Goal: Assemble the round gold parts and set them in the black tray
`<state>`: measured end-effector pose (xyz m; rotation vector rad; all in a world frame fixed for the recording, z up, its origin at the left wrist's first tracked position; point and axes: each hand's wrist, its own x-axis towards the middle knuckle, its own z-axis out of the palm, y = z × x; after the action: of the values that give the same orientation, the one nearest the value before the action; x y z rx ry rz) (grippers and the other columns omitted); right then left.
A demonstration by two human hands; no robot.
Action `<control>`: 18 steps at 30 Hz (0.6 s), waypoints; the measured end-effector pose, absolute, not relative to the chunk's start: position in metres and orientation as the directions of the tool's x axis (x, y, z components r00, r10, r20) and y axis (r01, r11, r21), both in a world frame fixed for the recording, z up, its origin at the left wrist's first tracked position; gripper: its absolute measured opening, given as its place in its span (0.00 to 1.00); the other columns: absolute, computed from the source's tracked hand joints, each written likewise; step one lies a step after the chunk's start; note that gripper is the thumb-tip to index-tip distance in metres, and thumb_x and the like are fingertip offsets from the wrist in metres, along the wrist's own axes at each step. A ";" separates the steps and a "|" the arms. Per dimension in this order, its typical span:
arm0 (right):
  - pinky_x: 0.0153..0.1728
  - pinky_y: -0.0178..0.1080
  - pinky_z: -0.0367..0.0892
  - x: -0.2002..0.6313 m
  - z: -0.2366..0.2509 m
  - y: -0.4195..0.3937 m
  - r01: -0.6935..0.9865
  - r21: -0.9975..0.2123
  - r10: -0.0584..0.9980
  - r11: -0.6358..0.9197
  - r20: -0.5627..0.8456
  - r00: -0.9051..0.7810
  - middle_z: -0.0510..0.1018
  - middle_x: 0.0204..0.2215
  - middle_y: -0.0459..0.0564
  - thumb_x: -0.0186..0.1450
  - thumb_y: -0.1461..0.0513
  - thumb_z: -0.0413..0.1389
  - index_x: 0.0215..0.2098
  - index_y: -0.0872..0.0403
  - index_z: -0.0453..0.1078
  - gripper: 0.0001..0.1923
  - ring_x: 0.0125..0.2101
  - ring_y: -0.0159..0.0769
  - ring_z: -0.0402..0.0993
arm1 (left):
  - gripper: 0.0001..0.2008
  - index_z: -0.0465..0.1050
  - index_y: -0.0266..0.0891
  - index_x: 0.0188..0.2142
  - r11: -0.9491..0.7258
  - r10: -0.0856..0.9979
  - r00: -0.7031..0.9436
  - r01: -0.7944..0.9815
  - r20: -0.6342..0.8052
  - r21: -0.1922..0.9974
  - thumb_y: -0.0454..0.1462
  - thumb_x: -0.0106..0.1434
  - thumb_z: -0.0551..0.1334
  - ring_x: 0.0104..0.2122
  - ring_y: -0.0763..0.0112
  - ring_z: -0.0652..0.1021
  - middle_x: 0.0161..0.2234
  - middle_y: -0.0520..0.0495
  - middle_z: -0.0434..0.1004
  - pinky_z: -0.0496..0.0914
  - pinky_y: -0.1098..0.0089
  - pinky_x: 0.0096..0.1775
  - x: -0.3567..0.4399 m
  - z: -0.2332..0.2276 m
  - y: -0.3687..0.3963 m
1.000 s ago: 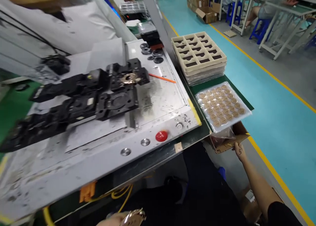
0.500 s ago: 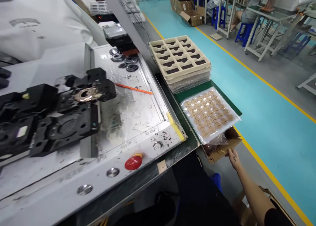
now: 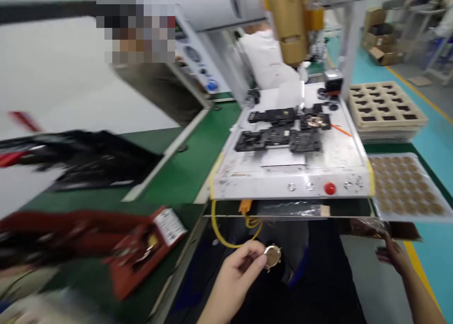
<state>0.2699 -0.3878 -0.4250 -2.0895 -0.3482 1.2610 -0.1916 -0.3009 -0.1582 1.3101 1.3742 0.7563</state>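
Observation:
Between the thumb and fingers of my left hand (image 3: 244,267) is a round watch case (image 3: 272,256) with a shiny metal rim, small lugs and a brownish face. I hold it above my dark-clothed lap, in front of the machine's edge. Out to the right, my right hand (image 3: 394,255) is beside an open cardboard box (image 3: 406,230) with a clear plastic bag (image 3: 370,227) at its side. Its fingers are smeared, so whether they touch the box does not show. Above that box lies a plastic-covered sheet of round brown discs (image 3: 406,184).
A white machine bed (image 3: 247,175) carries black fixtures (image 3: 304,141), a red button (image 3: 330,188) and an orange stick (image 3: 341,130). Stacked cream trays (image 3: 385,125) stand at right. A red metal tool (image 3: 130,253) lies left near a yellow cable (image 3: 216,227). Co-workers (image 3: 264,59) are behind.
My view has swung left, bringing the whole machine and the left bench into sight. My left hand with the watch case now shows. My right hand stays near the cardboard box.

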 end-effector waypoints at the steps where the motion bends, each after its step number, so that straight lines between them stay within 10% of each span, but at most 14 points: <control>1: 0.26 0.52 0.78 0.264 -0.415 -0.380 -0.062 -0.634 0.547 -0.771 -0.709 0.445 0.82 0.24 0.61 0.69 0.32 0.50 0.27 0.49 0.75 0.34 0.26 0.57 0.86 | 0.26 0.78 0.38 0.30 0.214 0.953 0.153 0.268 -0.261 0.939 0.59 0.63 0.72 0.31 0.65 0.77 0.29 0.47 0.79 0.72 0.69 0.37 -0.195 -0.159 -0.303; 4: 0.30 0.51 0.78 0.216 -0.366 -0.355 0.091 -0.678 0.677 -0.729 -0.697 0.236 0.86 0.28 0.63 0.56 0.32 0.64 0.26 0.50 0.80 0.31 0.30 0.58 0.86 | 0.22 0.76 0.38 0.32 0.238 0.948 0.172 0.179 -0.269 0.955 0.55 0.66 0.72 0.31 0.66 0.76 0.29 0.48 0.77 0.71 0.68 0.37 -0.203 -0.162 -0.307; 8: 0.43 0.47 0.78 0.104 -0.268 -0.333 0.205 -0.944 0.920 -0.257 -0.304 -0.246 0.88 0.41 0.57 0.71 0.39 0.59 0.48 0.49 0.86 0.27 0.39 0.48 0.83 | 0.18 0.74 0.38 0.33 0.257 0.929 0.239 0.134 -0.283 0.957 0.50 0.65 0.72 0.31 0.68 0.75 0.30 0.50 0.77 0.69 0.69 0.37 -0.204 -0.160 -0.311; 10: 0.33 0.42 0.76 0.053 -0.224 -0.326 0.043 -0.982 0.903 -0.185 -0.187 -0.388 0.86 0.42 0.56 0.73 0.40 0.58 0.57 0.49 0.82 0.28 0.34 0.43 0.81 | 0.16 0.75 0.38 0.33 0.255 0.919 0.270 0.152 -0.288 0.955 0.47 0.66 0.72 0.31 0.69 0.74 0.29 0.50 0.77 0.68 0.70 0.36 -0.205 -0.154 -0.313; 18: 0.24 0.36 0.70 -0.026 -0.173 -0.311 0.022 -0.978 0.793 -0.206 -0.181 -0.582 0.77 0.23 0.46 0.66 0.40 0.68 0.37 0.53 0.80 0.25 0.22 0.34 0.72 | 0.21 0.76 0.36 0.34 0.231 0.966 0.124 -0.017 -0.228 0.973 0.52 0.66 0.73 0.28 0.73 0.73 0.27 0.52 0.76 0.67 0.71 0.34 -0.229 -0.117 -0.345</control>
<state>-0.0263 -0.3108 -0.1729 -0.9686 -1.5127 1.8433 -0.2288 -0.3448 -0.1175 1.0709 1.1986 0.9657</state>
